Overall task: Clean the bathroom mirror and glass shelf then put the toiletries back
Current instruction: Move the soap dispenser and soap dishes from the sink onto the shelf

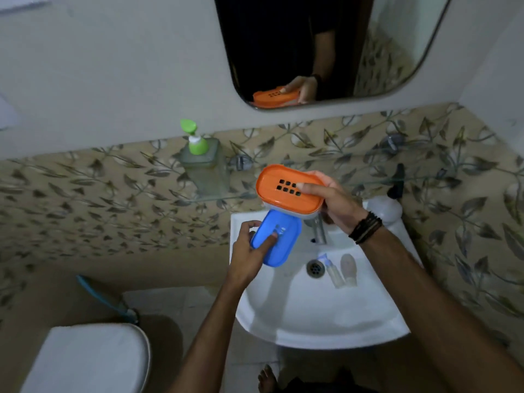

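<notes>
Orange soap dish [286, 191] tight in the right hand [331, 201], blue soap dish [279, 239] tight in the left hand [249, 255], both above the sink [312, 316].

Both forearms are bare from elbow to wrist, with no sleeve reaching into view. The right hand [334, 205] has a stack of thin dark bracelets [365, 227] round its wrist, cords and bands in black and brown lying close together. The left hand [249, 256] carries no ring, band or watch. In the mirror [397, 52] the reflection wears a dark short-sleeved top. One bare foot [266, 378] shows below.
</notes>
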